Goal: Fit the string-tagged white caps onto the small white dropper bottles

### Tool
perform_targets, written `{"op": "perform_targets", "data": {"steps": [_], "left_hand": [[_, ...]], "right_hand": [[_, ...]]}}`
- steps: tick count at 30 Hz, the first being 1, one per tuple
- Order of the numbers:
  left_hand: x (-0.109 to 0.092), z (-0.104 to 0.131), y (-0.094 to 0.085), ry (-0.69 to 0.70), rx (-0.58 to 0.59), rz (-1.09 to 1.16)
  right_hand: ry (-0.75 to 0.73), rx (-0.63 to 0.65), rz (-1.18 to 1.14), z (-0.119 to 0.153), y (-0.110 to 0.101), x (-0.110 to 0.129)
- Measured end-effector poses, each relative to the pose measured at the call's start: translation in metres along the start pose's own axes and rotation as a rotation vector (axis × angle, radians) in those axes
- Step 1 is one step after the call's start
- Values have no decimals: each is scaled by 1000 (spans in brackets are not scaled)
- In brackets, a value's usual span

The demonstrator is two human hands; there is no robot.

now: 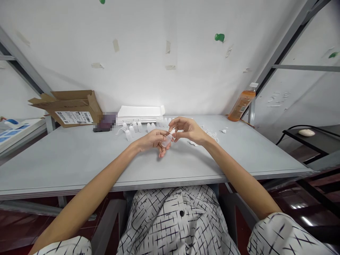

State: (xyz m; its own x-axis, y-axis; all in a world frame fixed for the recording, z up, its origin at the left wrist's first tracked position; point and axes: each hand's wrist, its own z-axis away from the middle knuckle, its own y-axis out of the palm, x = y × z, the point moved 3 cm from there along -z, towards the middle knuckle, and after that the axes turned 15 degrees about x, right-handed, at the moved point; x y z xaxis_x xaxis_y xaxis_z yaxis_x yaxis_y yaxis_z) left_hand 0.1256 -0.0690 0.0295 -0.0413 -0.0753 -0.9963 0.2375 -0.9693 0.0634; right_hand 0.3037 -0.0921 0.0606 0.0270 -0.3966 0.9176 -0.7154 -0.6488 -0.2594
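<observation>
Tilted over the grey table, a small translucent dropper bottle (167, 141) is gripped between the thumb and fingers of my left hand (153, 140). My right hand (186, 129) pinches the white cap (173, 131) at the bottle's upper end; whether the cap is seated on the neck I cannot tell. Behind my hands stand several similar small bottles (129, 135), some left of my left hand and some partly hidden by my right. Loose white caps and small pieces (211, 136) lie beyond my right wrist.
An opened cardboard box (73, 109) stands at the back left, beside a dark blurred object (105, 122). A stack of white sheets or trays (140, 114) lies against the wall. At the back right leans a bottle of orange drink (242, 105). The table's front edge (170, 182) runs before my lap.
</observation>
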Motion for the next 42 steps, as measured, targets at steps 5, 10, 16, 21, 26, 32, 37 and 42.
{"op": "perform_targets", "data": {"steps": [5, 10, 16, 21, 26, 32, 37, 42], "left_hand": [[0, -2, 3, 1, -52, 22], [-2, -4, 5, 20, -169, 133], [-1, -6, 1, 94, -244, 40], [-4, -5, 2, 85, -239, 26], [-6, -5, 4, 70, -245, 28], [-5, -4, 3, 62, -249, 33], [-4, -4, 3, 53, -218, 52], [-3, -4, 3, 47, -205, 58]], "right_hand": [[16, -60, -3, -1, -1, 0], [67, -144, -6, 0, -1, 1], [94, -165, -13, 0, 2, 2], [98, -201, 0, 0, 1, 4], [115, -206, 16, 0, 2, 4], [107, -194, 18, -1, 3, 2], [92, -176, 26, -1, 2, 0], [83, -172, 25, -1, 1, 0]]}}
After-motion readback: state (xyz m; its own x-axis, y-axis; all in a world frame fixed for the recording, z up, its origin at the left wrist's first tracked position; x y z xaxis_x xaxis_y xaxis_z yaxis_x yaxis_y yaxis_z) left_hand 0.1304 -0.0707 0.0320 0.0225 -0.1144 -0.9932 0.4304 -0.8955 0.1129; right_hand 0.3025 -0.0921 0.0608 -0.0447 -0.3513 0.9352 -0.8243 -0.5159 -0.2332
